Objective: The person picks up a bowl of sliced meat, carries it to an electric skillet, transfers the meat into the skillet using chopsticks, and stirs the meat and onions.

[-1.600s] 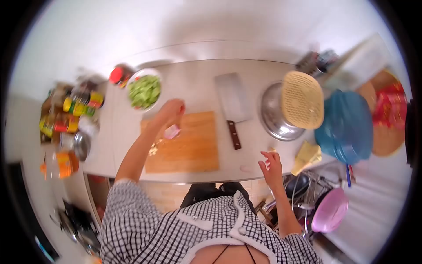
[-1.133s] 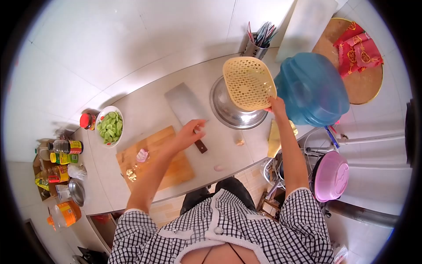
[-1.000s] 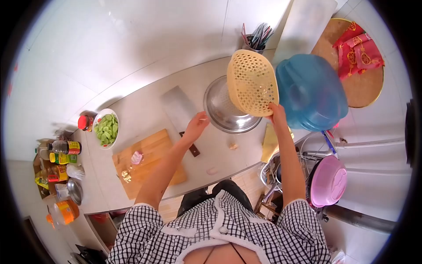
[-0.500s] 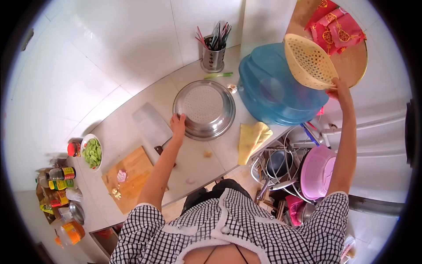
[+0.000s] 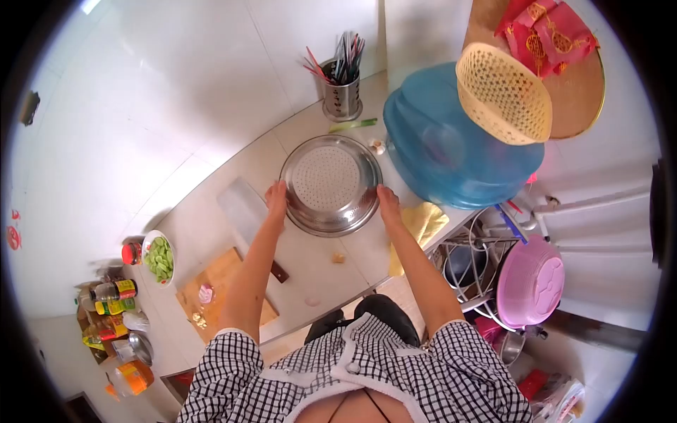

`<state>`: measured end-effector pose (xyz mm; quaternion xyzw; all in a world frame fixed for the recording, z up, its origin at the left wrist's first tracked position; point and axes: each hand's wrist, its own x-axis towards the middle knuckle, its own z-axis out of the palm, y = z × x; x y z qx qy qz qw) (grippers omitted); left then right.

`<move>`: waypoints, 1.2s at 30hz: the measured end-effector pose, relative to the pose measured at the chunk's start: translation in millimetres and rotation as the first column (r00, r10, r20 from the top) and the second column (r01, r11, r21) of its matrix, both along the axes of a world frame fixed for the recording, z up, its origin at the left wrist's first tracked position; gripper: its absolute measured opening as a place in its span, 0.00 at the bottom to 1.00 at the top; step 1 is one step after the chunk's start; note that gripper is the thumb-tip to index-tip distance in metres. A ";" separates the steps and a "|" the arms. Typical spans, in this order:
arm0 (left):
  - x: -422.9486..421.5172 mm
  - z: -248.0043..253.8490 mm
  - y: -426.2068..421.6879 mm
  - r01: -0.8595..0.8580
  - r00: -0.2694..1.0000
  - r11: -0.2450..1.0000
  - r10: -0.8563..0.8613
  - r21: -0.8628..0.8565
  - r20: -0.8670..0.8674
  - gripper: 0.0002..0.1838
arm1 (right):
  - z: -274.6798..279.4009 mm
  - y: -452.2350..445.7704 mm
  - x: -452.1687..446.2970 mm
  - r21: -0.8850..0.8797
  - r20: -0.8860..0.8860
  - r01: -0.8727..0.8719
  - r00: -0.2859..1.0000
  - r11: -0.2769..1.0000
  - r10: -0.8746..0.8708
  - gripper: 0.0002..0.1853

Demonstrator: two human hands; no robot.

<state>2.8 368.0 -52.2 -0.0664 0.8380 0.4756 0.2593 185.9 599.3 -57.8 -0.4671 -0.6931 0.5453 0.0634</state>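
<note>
A round stainless steel colander [image 5: 328, 180] with a perforated base lies on the counter in front of me. My left hand [image 5: 276, 197] grips its left rim, fingers closed at the edge. On the opposite side, my right hand [image 5: 386, 202] holds the right rim. A cleaver [image 5: 243, 208] with a brown handle lies beside and partly under my left forearm. The yellow woven plastic basket [image 5: 504, 95] rests tilted on the blue plastic dome cover [image 5: 451, 155], with no hand on it.
A cutting board [image 5: 215, 278] bears a pink piece and chopped garlic-like bits. Left of it stand a bowl of green slices [image 5: 160, 261] and several bottles [image 5: 116, 290]. Behind are a chopstick holder [image 5: 343, 99] and a garlic bulb [image 5: 377, 146]. A pink basin [image 5: 532, 282] sits by the rack at right.
My right hand has let go of the yellow basket, leaving it on the blue cover, and has moved down left to the colander's right rim. My left hand stays at the left rim.
</note>
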 end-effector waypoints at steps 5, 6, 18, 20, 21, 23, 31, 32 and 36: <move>6.3 12.0 -16.4 -0.098 0.968 0.918 -0.002 0.384 0.252 0.35 | 88.9 -44.1 6.0 -0.034 -0.367 0.110 0.923 0.993 -0.115 0.22; 8.4 27.4 -22.2 -0.165 0.940 0.833 -0.030 0.529 0.341 0.34 | 132.7 -56.3 0.6 -0.180 -0.475 0.050 0.870 0.982 -0.131 0.21; -10.1 28.1 -118.9 -0.563 0.768 0.033 -0.350 0.826 0.537 0.22 | 57.5 -31.8 -20.1 0.240 -0.202 0.031 0.979 0.970 0.019 0.26; -22.2 -10.0 -137.3 -0.532 0.762 -0.058 -0.467 0.845 0.448 0.22 | 36.2 -21.5 -35.2 -0.076 -0.031 -0.013 0.999 0.997 0.010 0.26; -10.8 5.0 -124.7 -0.356 0.897 0.168 -0.214 0.919 0.386 0.22 | 32.4 -20.6 -41.8 -0.172 -0.061 -0.031 0.998 0.985 0.021 0.26; 26.2 49.0 -71.3 -0.135 0.980 0.667 0.201 0.733 -0.003 0.22 | 12.8 -16.2 -51.0 -0.359 -0.121 -0.078 0.992 0.930 0.037 0.25; 58.3 35.5 -22.6 -0.659 0.747 0.440 0.480 0.610 0.461 0.23 | 53.6 -32.8 122.4 -0.224 -0.130 -0.156 0.983 0.962 0.129 0.16; 58.0 21.1 -19.2 -0.636 0.768 0.501 0.492 0.588 0.411 0.22 | 77.3 -36.4 143.1 -0.283 -0.125 -0.141 0.986 0.949 0.109 0.15; 49.0 -61.3 -15.7 -0.668 0.712 0.593 0.684 0.449 0.156 0.21 | 122.9 -35.9 182.0 -0.359 -0.118 -0.200 0.979 0.912 0.168 0.13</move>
